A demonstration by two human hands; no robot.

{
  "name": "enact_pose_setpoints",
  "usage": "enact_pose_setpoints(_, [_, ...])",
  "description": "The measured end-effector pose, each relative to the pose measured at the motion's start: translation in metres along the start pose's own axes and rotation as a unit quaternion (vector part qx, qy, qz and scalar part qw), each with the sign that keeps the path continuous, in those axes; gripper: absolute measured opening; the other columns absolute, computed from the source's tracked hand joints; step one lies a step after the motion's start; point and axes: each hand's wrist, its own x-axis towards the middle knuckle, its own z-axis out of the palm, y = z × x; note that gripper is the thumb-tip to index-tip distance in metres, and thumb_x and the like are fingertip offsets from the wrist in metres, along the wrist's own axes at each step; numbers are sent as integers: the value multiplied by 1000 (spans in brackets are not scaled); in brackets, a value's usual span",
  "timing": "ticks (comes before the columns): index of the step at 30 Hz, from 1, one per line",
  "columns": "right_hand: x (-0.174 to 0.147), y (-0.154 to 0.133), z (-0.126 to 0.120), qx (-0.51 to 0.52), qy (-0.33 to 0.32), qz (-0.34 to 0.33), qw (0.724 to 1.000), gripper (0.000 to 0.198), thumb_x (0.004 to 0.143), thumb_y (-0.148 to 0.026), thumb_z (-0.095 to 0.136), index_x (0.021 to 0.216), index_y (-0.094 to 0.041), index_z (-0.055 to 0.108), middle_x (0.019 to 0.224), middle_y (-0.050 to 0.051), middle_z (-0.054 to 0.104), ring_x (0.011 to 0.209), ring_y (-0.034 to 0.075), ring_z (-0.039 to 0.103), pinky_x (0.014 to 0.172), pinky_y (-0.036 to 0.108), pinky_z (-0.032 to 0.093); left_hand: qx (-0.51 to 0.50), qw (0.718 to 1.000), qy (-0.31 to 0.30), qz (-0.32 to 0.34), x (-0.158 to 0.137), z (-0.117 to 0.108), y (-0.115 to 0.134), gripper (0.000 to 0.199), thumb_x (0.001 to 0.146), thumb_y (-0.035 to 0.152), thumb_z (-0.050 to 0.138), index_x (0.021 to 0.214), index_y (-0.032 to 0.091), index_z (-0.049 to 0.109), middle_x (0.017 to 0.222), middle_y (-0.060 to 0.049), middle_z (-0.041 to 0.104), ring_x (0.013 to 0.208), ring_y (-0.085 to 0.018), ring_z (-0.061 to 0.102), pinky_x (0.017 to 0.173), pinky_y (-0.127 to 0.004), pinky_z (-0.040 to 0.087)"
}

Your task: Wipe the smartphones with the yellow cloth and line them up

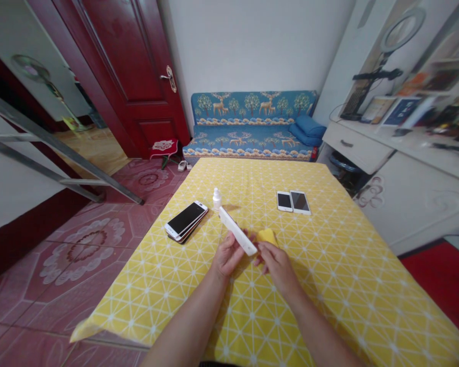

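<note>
In the head view, my left hand (pixel 229 255) is wrapped round a white phone (pixel 237 232), held tilted above the table with a narrow side towards me. At the phone's lower right end is my right hand (pixel 273 260), fingers closed on a soft yellow cloth (pixel 266 236) that shows beyond the knuckles. Some right fingertips are hidden behind the phone, and its screen faces away from view. Just past the phone's upper end stands a small white bottle (pixel 217 199). To the left lies a stack of several phones (pixel 186 220), the top one white with a dark screen.
Two white phones (pixel 284 201) lie side by side at the right on the yellow patterned tablecloth (pixel 252 316). Beyond the table stands a blue sofa (pixel 248 135). A metal ladder (pixel 61 148) leans at the left; a white cabinet (pixel 416 188) is at the right.
</note>
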Motion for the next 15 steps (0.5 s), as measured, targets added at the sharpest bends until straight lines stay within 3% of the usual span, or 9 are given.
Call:
enact_pose_setpoints(3, [-2,-4,3,130,-69,126,981,45,79,-61,58,78,-16,64,52,-1,55,41,8,46,39,19,28,18,998,-45,-39,-6,4,-2,35,73,26,76,106,29,65,109,-2,69,111,-25,61,100,-45,42])
enact_pose_setpoints(6, [-5,-2,-1,229,-142,184,945,45,66,-56,75,76,-14,63,63,-1,56,43,2,38,38,15,17,44,995,-76,-50,-10,8,-4,33,72,26,77,103,25,66,100,-4,70,112,-24,61,102,-42,40])
enact_pose_setpoints(9, [-11,0,-7,295,-197,203,913,46,62,-51,80,82,-14,64,70,0,57,45,0,37,39,14,15,70,992,-93,-52,-9,11,-6,34,74,24,75,106,21,65,89,-4,70,111,-24,61,103,-43,39])
enact_pose_setpoints(11, [-11,2,-15,301,-162,193,920,44,63,-51,80,82,-15,63,61,-4,51,43,0,33,39,13,17,91,989,-99,-64,-8,13,-8,46,74,26,75,117,22,61,97,-6,70,110,-25,61,101,-44,40])
enact_pose_setpoints(15, [12,9,-53,214,-29,118,969,40,66,-50,78,78,-15,63,50,-7,44,41,3,34,38,15,27,120,984,-105,-74,-5,15,-8,56,79,32,70,131,19,52,121,-13,63,111,-27,60,101,-46,39])
